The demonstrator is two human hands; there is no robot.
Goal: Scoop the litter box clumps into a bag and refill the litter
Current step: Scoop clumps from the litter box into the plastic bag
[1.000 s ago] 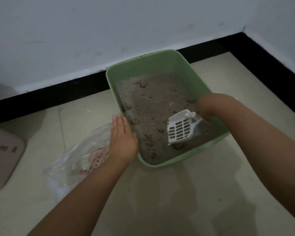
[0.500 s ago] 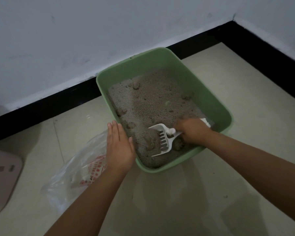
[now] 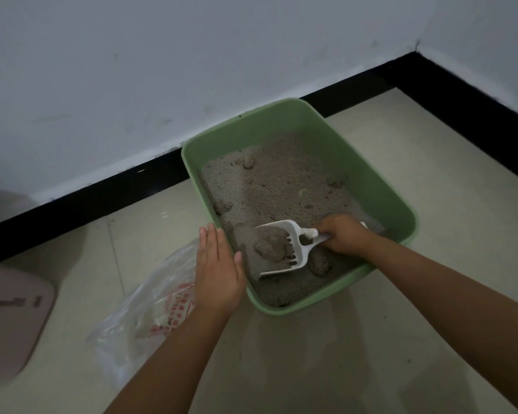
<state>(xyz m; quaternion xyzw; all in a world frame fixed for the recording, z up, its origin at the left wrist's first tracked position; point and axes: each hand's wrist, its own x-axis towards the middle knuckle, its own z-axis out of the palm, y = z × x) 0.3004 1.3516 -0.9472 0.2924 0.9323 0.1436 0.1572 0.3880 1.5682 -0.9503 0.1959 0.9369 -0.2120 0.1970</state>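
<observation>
A person crouched over a green litter box (image 3: 380,186), set on the tiled floor (image 3: 431,294) against the wall, works a white slotted scoop (image 3: 284,249) under clumps (image 3: 269,249) near the box's front left corner. The right hand (image 3: 346,236) is closed around the scoop's handle, tilting the blade low so loose litter can sift through the slots. The left hand (image 3: 217,271) lies flat, fingers straight, on the box's left rim, apparently steadying it. A clear plastic bag (image 3: 150,306) with red print lies on the floor just beside that rim, within easy reach for the load; whether its mouth is open is hard to tell in the dim light.
</observation>
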